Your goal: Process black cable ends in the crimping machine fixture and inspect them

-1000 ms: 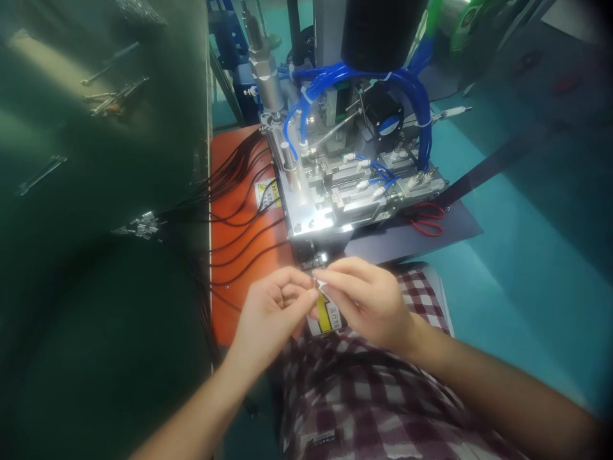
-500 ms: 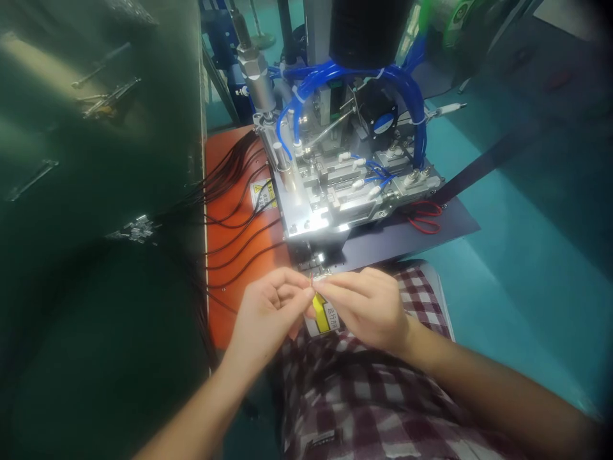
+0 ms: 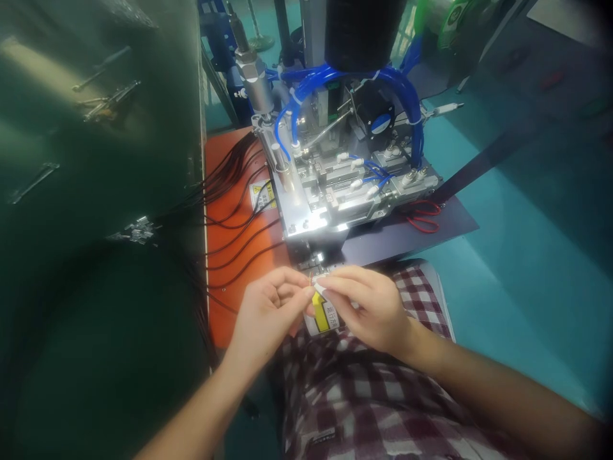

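In front of the machine, my left hand [image 3: 268,306] pinches a thin orange wire [image 3: 311,277] between thumb and forefinger. Its tip sticks up from the fingertips. Close on the right, my right hand [image 3: 366,303] has its thumb and forefinger pressed together near that wire. Whatever sits between those right fingertips is too small to make out. Just beyond both hands is a small metal fixture [image 3: 313,260] at the machine's front. A yellow-and-white label [image 3: 325,313] shows below the fingertips.
The metal machine [image 3: 335,191] with blue air hoses [image 3: 416,121] stands ahead on an orange base [image 3: 234,255]. Black cables [image 3: 239,223] cross the base from the dark green table [image 3: 96,319]. Red-handled scissors or pliers [image 3: 424,217] lie at right.
My right fingertips have shifted slightly right, away from the left ones, and their pinch has changed shape a little. My left hand stays nearly still with the wire.
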The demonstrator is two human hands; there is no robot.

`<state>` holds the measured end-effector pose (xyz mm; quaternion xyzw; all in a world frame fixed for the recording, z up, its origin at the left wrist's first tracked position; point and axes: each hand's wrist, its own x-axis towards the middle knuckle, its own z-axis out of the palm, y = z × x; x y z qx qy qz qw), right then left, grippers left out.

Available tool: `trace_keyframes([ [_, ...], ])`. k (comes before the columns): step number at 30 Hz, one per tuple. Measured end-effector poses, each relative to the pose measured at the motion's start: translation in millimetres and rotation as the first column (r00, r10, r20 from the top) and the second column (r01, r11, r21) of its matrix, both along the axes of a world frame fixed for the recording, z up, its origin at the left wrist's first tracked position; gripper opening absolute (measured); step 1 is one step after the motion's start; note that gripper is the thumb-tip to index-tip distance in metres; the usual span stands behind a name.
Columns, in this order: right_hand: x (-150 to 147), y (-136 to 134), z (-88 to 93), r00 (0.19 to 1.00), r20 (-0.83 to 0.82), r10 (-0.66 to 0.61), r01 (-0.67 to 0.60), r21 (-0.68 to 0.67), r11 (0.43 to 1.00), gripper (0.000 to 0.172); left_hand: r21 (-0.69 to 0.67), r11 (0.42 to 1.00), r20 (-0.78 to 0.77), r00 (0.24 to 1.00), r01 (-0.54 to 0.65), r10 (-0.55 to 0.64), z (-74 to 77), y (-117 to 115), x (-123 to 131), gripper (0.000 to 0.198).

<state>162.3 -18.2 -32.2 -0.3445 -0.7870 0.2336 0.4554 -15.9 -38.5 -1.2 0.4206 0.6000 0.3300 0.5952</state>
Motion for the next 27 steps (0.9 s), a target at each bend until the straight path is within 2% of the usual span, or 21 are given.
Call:
trace_keyframes([
  [5, -0.2, 0.2, 4.4, 0.999, -0.036, -0.018, 0.014, -0.108, 0.994, 0.026, 0.020, 1.000, -0.029, 0.999, 0.016, -0.016, 0.3, -0.8, 1.5, 0.023],
  [9, -0.2, 0.8, 6.9, 1.000, 0.014, 0.018, -0.018, -0.035, 0.999, 0.022, 0.019, 0.999, -0.046, 0.999, 0.025, -0.024, 1.4, -1.3, 3.5, 0.022],
  [15, 3.6, 1.1, 2.4, 0.988, 0.154, -0.007, -0.006, 0.084, 0.996, 0.015, 0.051, 0.998, -0.088, 0.995, 0.044, -0.040, -1.0, -1.3, 4.6, 0.021],
  [17, 3.6, 0.7, 1.4, 0.989, 0.151, -0.006, -0.009, 0.101, 0.995, 0.011, 0.055, 0.998, -0.087, 0.995, 0.043, -0.038, -2.2, -1.0, 4.3, 0.022],
  [19, 1.9, 0.3, 2.4, 0.998, 0.058, -0.011, 0.011, -0.001, 1.000, 0.009, 0.061, 0.997, -0.083, 0.996, 0.039, -0.034, -2.3, -1.0, 4.1, 0.022],
  [21, -1.0, -0.1, 5.2, 0.997, -0.056, -0.056, 0.044, -0.207, 0.977, 0.008, 0.076, 0.996, -0.091, 0.995, 0.040, -0.033, -1.2, -1.4, 4.4, 0.021],
  [23, -4.0, -0.2, 8.4, 0.987, -0.122, -0.102, 0.044, -0.409, 0.911, 0.004, 0.101, 0.994, -0.118, 0.992, 0.044, -0.032, 0.4, -2.1, 5.5, 0.019],
  [26, -6.9, 0.4, 12.5, 0.978, -0.171, -0.122, -0.007, -0.604, 0.797, 0.008, 0.137, 0.989, -0.174, 0.984, 0.049, -0.025, 1.9, -3.8, 8.3, 0.016],
  [27, -7.1, 0.9, 13.8, 0.973, -0.195, -0.124, -0.039, -0.668, 0.743, 0.008, 0.147, 0.988, -0.188, 0.982, 0.047, -0.019, 1.8, -4.5, 9.4, 0.016],
])
